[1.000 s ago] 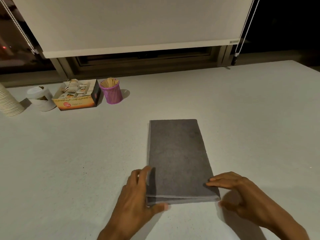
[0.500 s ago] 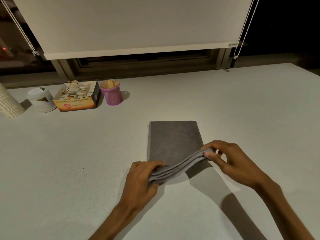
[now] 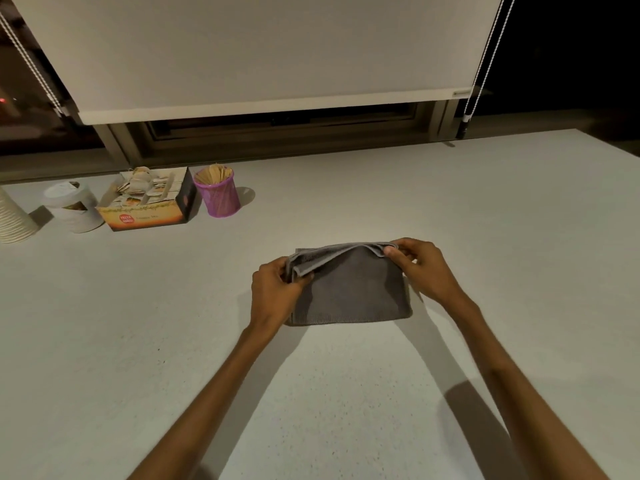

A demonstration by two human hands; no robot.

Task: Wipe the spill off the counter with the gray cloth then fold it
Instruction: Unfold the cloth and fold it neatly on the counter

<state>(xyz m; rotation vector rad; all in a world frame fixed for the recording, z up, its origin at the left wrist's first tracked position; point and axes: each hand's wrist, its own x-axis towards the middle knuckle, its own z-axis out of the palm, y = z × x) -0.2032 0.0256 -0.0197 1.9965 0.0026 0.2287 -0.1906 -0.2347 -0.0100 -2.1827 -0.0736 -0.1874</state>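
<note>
The gray cloth [image 3: 349, 289] lies folded into a small rectangle in the middle of the white counter [image 3: 485, 220]. Its near fold rests flat while its far edges are still raised a little. My left hand [image 3: 275, 289] pinches the cloth's far left corner. My right hand [image 3: 420, 270] pinches the far right corner between thumb and fingers. No spill shows on the counter around the cloth.
At the back left stand a purple mesh cup of wooden sticks [image 3: 218, 195], an open box of tea bags [image 3: 152, 202], a white lidded tub [image 3: 74, 207] and a stack of paper cups [image 3: 12, 220]. A window with a lowered blind [image 3: 277, 53] runs behind the counter.
Both hands lifted the cloth's near end and carried it away from me over the far half. The long strip is now folded in half into a shorter rectangle.
</note>
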